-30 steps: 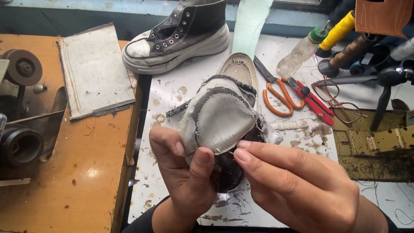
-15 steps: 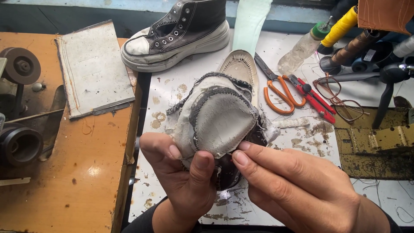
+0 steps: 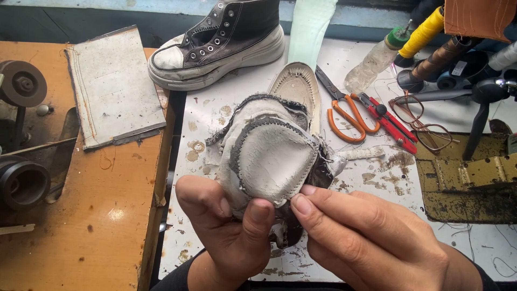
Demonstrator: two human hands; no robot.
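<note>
Both hands hold a worn shoe upper [image 3: 272,153] of dirty white and dark fabric with frayed, stitched edges, lifted above the white table [image 3: 226,124]. My left hand [image 3: 229,229] grips its lower left edge, thumb pressed on the pale toe patch. My right hand [image 3: 371,237] pinches the lower right edge between thumb and fingers. A tan insole [image 3: 297,86] lies just behind the upper.
A black high-top sneaker [image 3: 218,46] stands at the back. Orange-handled scissors [image 3: 342,110], red pliers [image 3: 386,121] and glasses [image 3: 420,124] lie to the right, near thread spools [image 3: 423,35] and a plastic bottle [image 3: 374,62]. A grey board [image 3: 113,86] rests on the orange bench at left.
The shoe upper and both hands have shifted slightly toward me. My fingers have crept along its lower edge.
</note>
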